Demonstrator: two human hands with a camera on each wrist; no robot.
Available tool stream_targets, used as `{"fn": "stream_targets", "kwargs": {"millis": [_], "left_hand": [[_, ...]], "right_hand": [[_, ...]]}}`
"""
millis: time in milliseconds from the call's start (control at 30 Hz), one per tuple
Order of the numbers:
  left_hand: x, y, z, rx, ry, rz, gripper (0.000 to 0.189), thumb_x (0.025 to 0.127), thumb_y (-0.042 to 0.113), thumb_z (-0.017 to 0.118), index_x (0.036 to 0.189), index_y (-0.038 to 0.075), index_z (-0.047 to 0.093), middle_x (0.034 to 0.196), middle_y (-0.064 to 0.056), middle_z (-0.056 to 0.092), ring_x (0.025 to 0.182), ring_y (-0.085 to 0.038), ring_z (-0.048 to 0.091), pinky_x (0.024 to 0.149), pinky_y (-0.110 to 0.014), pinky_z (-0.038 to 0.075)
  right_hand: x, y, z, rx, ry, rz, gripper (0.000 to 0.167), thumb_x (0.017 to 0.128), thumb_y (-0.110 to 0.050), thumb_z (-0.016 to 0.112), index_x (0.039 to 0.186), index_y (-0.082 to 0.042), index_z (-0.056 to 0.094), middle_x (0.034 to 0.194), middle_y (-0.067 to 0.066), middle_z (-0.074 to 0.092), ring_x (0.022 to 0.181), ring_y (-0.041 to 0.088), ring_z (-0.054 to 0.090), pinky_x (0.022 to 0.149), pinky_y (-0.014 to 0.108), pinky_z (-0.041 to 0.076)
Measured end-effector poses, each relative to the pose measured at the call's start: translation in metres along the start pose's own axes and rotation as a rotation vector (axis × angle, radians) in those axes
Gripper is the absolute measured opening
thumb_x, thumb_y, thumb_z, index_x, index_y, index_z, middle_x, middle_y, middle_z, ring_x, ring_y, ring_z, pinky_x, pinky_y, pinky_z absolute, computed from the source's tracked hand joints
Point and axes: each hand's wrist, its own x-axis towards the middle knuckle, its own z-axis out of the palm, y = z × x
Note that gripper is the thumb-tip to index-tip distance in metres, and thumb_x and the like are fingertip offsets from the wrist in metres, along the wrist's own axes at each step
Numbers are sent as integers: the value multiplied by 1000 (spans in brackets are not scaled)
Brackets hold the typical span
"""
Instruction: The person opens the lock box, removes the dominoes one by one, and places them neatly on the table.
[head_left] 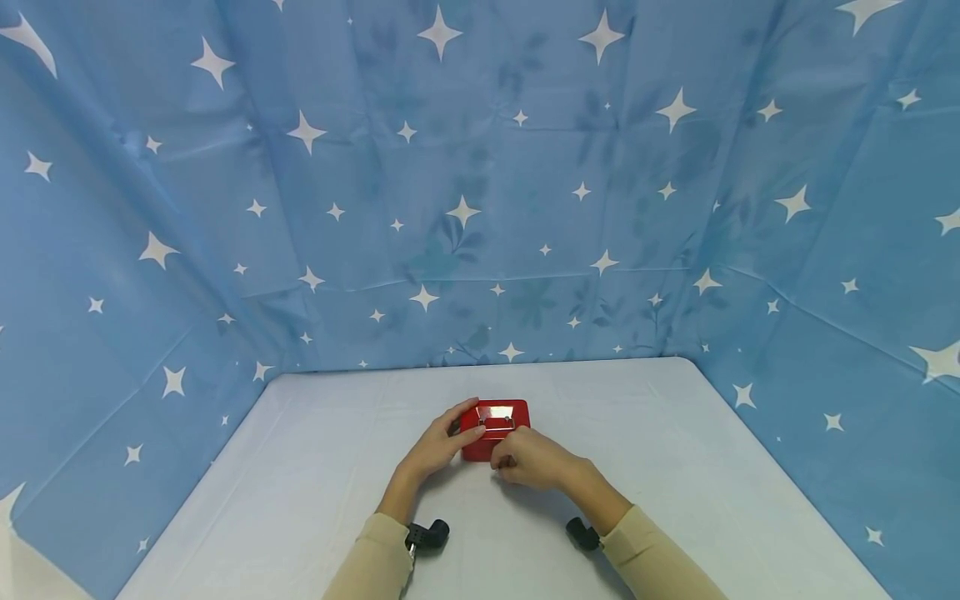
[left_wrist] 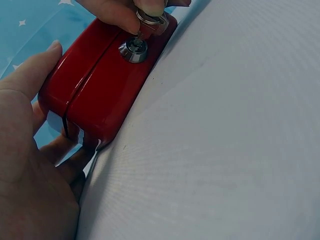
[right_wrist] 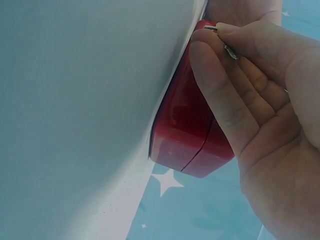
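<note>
A red metal cash box [head_left: 491, 440] with a fold-down handle [head_left: 497, 423] on its lid sits on the white table. My left hand [head_left: 437, 446] grips its left end, thumb over the lid and fingers round the side. On the front, a round silver lock [left_wrist: 133, 53] has a key [left_wrist: 138, 39] in it. My right hand [head_left: 531, 457] pinches the key between thumb and index finger, and a metal ring [left_wrist: 145, 19] shows there. Another small metal piece [right_wrist: 231, 52] hangs by the fingers in the right wrist view. The lid is down.
The white tabletop [head_left: 315, 467] spreads around the box. Blue curtains [head_left: 465, 167] with white stars rise behind it and on both sides. Black wrist cameras are strapped below the left hand [head_left: 429, 535] and right hand [head_left: 582, 534].
</note>
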Motion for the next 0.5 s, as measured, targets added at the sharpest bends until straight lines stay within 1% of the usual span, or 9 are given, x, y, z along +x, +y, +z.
{"fn": "stream_targets", "kwargs": {"millis": [267,500], "left_hand": [[1,-1,-1,-17,0,4,69,94,51,72,156,36,45,164,-3,43,151,-35,41,117,-58,43],[1,-2,-1,-23,-4,4,69,95,49,72,156,35,45,164,-3,43,151,-35,41,117,-58,43]], "right_hand": [[1,0,0,-12,16,3,11,88,-15,83,99,-13,82,90,-6,78,75,-1,61,77,17,58],[2,1,3,-22,24,6,10,88,-14,83,98,-14,82,86,-11,76,72,-1,60,74,16,56]]}}
